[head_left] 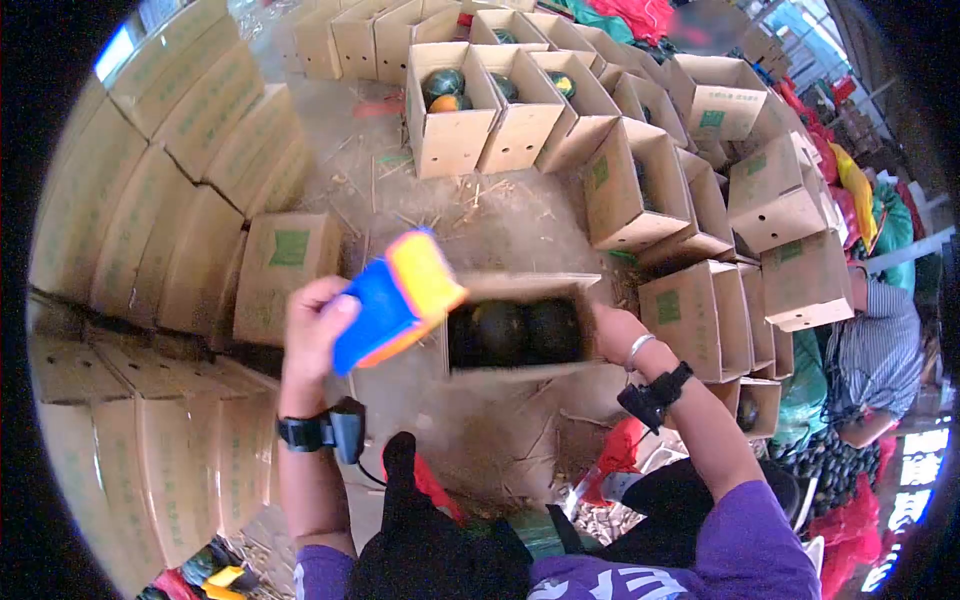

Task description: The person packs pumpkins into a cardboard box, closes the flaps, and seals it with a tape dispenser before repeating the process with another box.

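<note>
My left hand (318, 318) grips a blue, yellow and orange tape dispenser (395, 300) by its blue end, raised to the left of an open carton. The carton (520, 374) stands on the floor in front of me, with dark round fruits (500, 333) inside. At the carton's right end is my right hand (617, 334), its fingers bent over the edge and partly hidden by it.
Closed cartons (190, 240) are stacked along the left. Open cartons with dark green fruits (455, 140) stand ahead, and more cartons (690, 310) on the right. A person in a striped shirt (880, 345) is at the far right, near a heap of dark fruits (830, 480).
</note>
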The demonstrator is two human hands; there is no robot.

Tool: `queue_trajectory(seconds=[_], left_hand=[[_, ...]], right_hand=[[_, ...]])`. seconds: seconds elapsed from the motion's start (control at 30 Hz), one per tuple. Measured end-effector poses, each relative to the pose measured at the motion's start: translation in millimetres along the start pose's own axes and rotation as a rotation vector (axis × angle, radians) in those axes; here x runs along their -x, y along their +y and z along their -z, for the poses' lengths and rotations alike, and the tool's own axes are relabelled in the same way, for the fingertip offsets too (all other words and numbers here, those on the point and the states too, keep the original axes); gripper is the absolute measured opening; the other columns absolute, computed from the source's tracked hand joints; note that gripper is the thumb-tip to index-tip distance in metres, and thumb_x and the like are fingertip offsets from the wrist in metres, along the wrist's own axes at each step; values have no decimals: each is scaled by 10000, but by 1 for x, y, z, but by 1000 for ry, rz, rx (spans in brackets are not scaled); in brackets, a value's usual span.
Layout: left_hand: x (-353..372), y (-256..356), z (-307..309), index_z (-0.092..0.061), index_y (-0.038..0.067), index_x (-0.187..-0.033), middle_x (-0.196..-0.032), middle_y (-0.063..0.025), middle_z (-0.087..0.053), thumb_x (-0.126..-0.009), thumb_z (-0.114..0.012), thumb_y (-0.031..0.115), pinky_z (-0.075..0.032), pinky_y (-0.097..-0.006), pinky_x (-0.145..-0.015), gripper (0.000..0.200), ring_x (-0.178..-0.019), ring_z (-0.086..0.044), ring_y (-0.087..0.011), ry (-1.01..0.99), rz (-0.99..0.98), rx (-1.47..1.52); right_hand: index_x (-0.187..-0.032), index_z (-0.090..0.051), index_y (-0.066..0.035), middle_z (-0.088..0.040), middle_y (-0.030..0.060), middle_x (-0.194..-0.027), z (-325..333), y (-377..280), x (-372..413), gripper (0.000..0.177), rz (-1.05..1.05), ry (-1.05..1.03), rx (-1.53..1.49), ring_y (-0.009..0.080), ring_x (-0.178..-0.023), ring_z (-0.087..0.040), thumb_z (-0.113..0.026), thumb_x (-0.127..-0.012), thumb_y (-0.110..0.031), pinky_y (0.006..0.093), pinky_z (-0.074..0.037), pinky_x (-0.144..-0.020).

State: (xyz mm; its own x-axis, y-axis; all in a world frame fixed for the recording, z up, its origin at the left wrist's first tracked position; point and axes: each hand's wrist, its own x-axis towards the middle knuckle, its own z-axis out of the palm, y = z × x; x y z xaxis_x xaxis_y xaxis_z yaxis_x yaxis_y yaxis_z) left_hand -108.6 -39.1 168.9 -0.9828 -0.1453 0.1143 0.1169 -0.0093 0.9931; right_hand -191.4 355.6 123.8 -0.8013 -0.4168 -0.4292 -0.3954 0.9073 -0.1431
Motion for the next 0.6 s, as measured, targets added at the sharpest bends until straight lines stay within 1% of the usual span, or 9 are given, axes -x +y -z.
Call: queue_trajectory(seconds=[0.1, 0.13, 0.23, 0.27, 0.37, 0.4, 0.43, 0.5, 0.6], left_hand=[[-23, -2, -40, -611, 5, -764, -635, -12, -556, -774, -636, 271, -416, -246, -555, 268, -597, -502, -79, -254, -13, -246], [-23, -8, -57, -613, 2, -771, -630, -25, -560, -773, -636, 272, -419, -256, -557, 272, -596, -503, -82, -302, 60, -268], [-18, -24, -103, -625, -6, -802, -652, -52, -587, -777, -635, 278, -436, -272, -578, 285, -617, -527, -95, -314, 127, -376], [-15, -24, -109, -630, -7, -835, -688, -60, -608, -781, -631, 264, -446, -267, -600, 275, -646, -548, -102, -292, 157, -373], [-11, -33, -109, -630, -11, -846, -706, -66, -613, -779, -634, 248, -451, -261, -611, 268, -660, -556, -108, -248, 121, -258], [-13, -29, -102, -630, -16, -853, -724, -71, -618, -773, -638, 224, -453, -257, -619, 253, -671, -561, -110, -288, 125, -248], [-13, -19, -92, -630, -20, -846, -728, -73, -624, -756, -650, 205, -457, -256, -622, 243, -672, -569, -113, -324, 102, -310], [-7, 12, -71, -632, -20, -848, -729, -81, -626, -747, -647, 204, -463, -263, -631, 246, -687, -585, -127, -454, 0, -349], [14, 9, -92, -642, 6, -870, -761, -107, -638, -732, -649, 210, -479, -274, -652, 247, -690, -611, -150, -531, 212, -495]], right_hand=[[-1210, -302, 129, -521, 350, -986, -11, -20, -19, 607, 8, -183, 173, 427, -899, -552, -559, -737, -151, 431, -457, -795], [-1295, -161, 135, -301, 402, -1237, -13, -39, -13, 766, -6, -115, 207, 463, -1164, -358, -553, -786, -282, 445, -324, -977], [-1313, -98, 132, -96, 374, -1349, -7, -66, 6, 848, -10, -202, 145, 484, -1276, -92, -497, -816, -427, 499, -122, -1055], [-1315, -235, 75, -109, 375, -1349, -29, -51, 11, 776, 90, -83, 52, 473, -1292, -39, -427, -832, -502, 534, -85, -1047], [-1225, -442, 9, -203, 316, -1351, -9, -67, 48, 617, 247, -153, 48, 416, -1290, -166, -421, -843, -475, 485, -167, -1046], [-1082, -574, -56, -372, 221, -1287, 8, -75, 43, 431, 31, -133, -139, 331, -1209, -347, -483, -819, -386, 441, -277, -995], [-1023, -591, -80, -519, 123, -1122, -9, -54, 31, 334, 220, 139, -280, 267, -1035, -486, -555, -749, -268, 419, -356, -914], [-982, -591, -94, -560, 100, -976, -31, -44, -25, 307, 311, 713, -29, 261, -956, -510, -588, -686, -172, 424, -390, -848], [-944, -581, -77, -541, 81, -950, -21, -53, -28, 259, 493, 839, -75, 244, -945, -482, -543, -703, -163, 393, -391, -782]])
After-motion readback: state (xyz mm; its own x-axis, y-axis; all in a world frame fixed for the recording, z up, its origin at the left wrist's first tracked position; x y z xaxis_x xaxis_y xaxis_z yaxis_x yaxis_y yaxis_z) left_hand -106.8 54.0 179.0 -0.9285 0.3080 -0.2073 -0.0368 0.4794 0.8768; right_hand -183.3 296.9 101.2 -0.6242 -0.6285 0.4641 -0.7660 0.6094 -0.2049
